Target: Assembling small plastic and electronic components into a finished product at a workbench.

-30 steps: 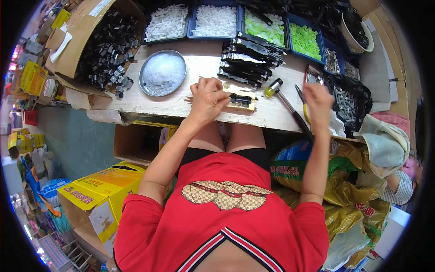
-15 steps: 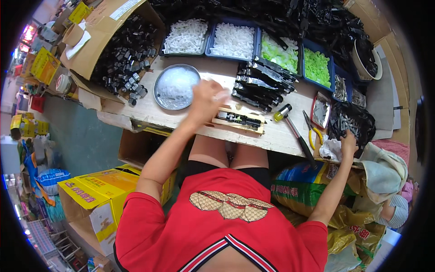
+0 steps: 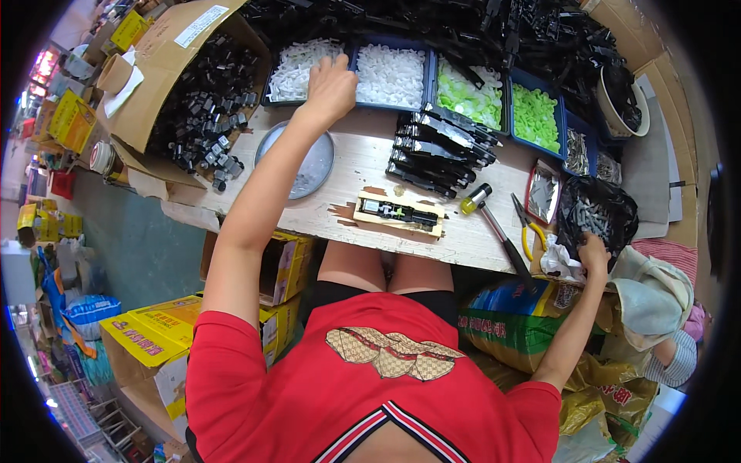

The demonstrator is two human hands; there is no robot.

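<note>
My left hand [image 3: 332, 89] reaches over the blue tray of white plastic pieces [image 3: 297, 65] at the back left. Its fingers point down and look apart; the tips are hidden. At the right edge of the bench, my right hand [image 3: 593, 253] is at a black plastic bag [image 3: 627, 210] holding small grey metal parts [image 3: 593, 217]. Its fingers are curled in among the parts, and I cannot see what they grip. Between my arms, a pale yellow holder [image 3: 369, 219] lies on the bench. A black mechanism [image 3: 409, 215] with green bits sits in it.
My left forearm crosses a round metal dish [image 3: 315, 174]. Long black housings [image 3: 436, 150] are stacked behind the holder. A mallet [image 3: 498, 224], yellow-handled pliers [image 3: 531, 231] and a red-rimmed tray [image 3: 544, 189] lie rightward. A carton [image 3: 193, 35] of black parts stands left; more trays line the back.
My left hand has gone from beside the metal dish, just above the holder, forward to the tray of white pieces. My right hand has stayed at the black bag.
</note>
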